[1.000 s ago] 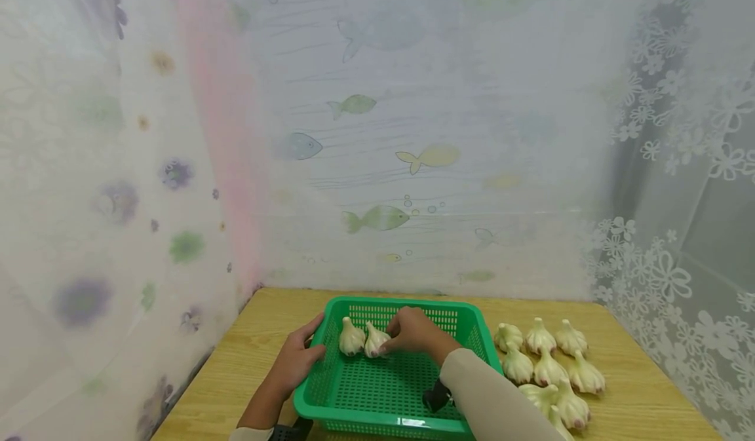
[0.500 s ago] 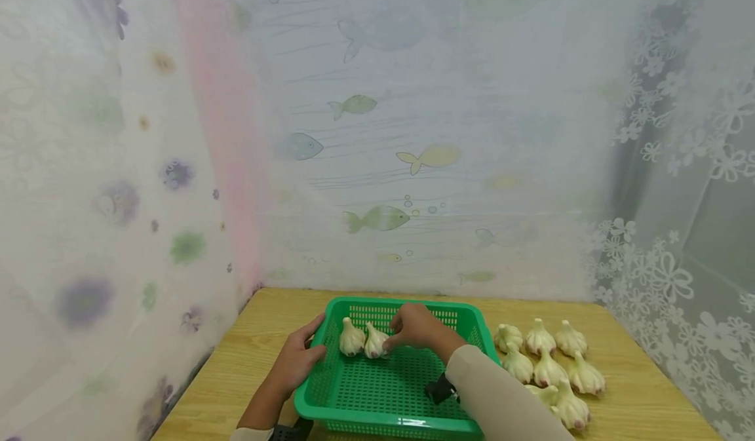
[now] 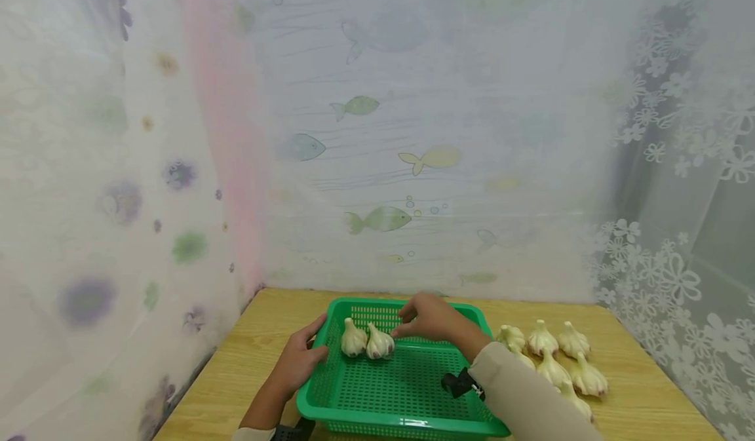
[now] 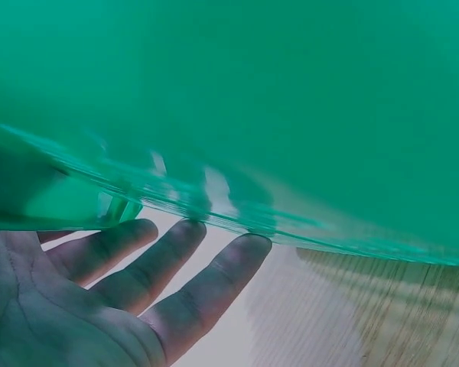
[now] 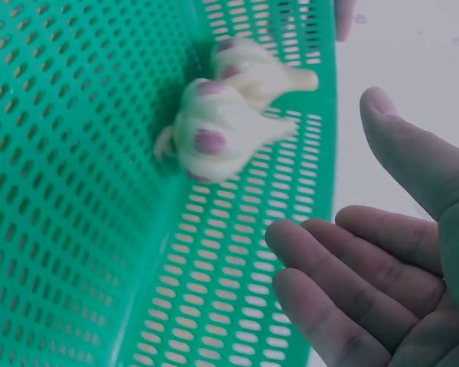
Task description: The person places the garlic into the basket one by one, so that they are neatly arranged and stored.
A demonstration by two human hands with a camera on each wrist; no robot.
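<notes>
A green plastic basket [image 3: 407, 421] with slotted walls stands on the table. Two garlic bulbs, the left bulb [image 3: 353, 339] and the right bulb [image 3: 380, 343], sit side by side in its far left part, stems up. My left hand [image 3: 296, 361] holds the basket's left rim, thumb over the rim; in the left wrist view its fingertips [image 4: 245, 248] meet the green plastic from outside. Just right of the bulbs, over the basket, is my right hand [image 3: 433, 320]. Its fingers [image 5: 352, 298] are apart from the bulbs and hold nothing in the right wrist view.
Several more garlic bulbs [image 3: 588, 377] stand grouped on the wooden table [image 3: 637, 388] right of the basket, some hidden behind the right sleeve [image 3: 525, 388]. A patterned curtain [image 3: 425, 251] hangs behind the table and along both sides.
My right hand has let go of the right garlic bulb and moved up and to the right, away from it. The bulb stays beside the other one. My left hand keeps its place.
</notes>
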